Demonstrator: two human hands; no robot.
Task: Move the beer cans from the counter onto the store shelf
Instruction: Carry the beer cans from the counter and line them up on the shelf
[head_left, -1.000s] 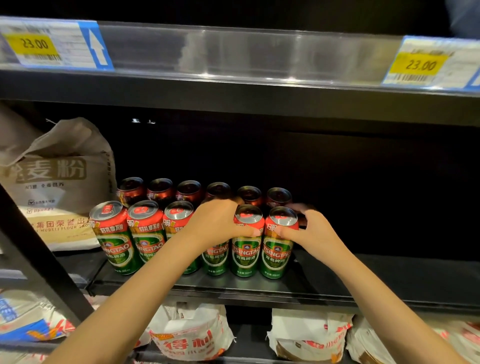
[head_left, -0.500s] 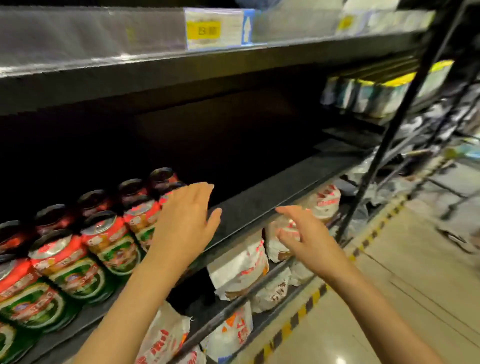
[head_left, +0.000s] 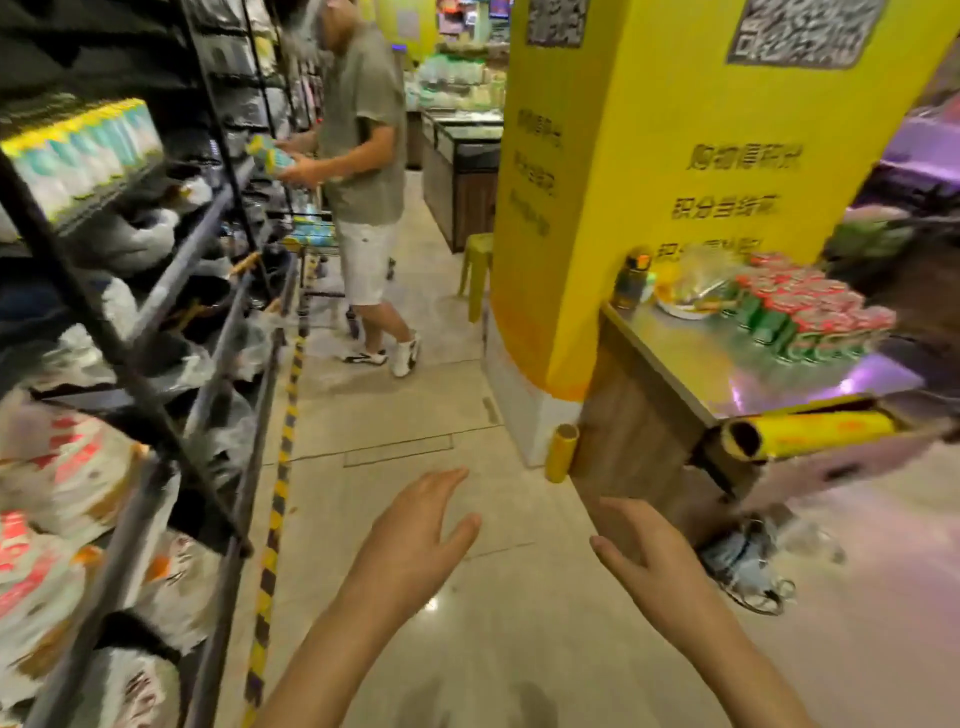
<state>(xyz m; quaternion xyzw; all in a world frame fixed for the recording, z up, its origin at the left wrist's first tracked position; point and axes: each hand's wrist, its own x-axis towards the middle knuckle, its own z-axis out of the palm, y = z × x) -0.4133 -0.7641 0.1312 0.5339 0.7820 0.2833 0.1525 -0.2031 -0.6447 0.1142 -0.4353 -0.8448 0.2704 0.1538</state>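
A: What differs from half a second back?

B: The view has swung off the store shelf (head_left: 156, 332) and down the aisle. Then the left hand (head_left: 415, 540) hovered by the shelved cans; now both hands hang over the floor (head_left: 519, 649), fingers straight, palms facing each other, apart, holding nothing. The right hand (head_left: 649, 551) is nearer the counter (head_left: 691, 358).

A: And the beer cans (head_left: 805, 317)?

B: A block of red-topped green cans stands on the counter, toward its far end, beside a plate (head_left: 685, 306) under clear wrap. A dark bottle (head_left: 631, 280) stands at the counter's back corner, against the yellow pillar (head_left: 649, 156).

A: Any writing?

B: The pillar carries 2 QR codes and lines of Chinese characters, too blurred to read. The can labels are blurred too. White sacks with red print lie on the shelf, across the aisle from the counter.

A: Anything else?

B: A yellow roll (head_left: 810, 434) lies off the counter's near edge, another yellow roll (head_left: 561, 452) stands by its base. A person in a grey shirt (head_left: 363, 130) stands farther down the aisle beyond the counter, holding a package.
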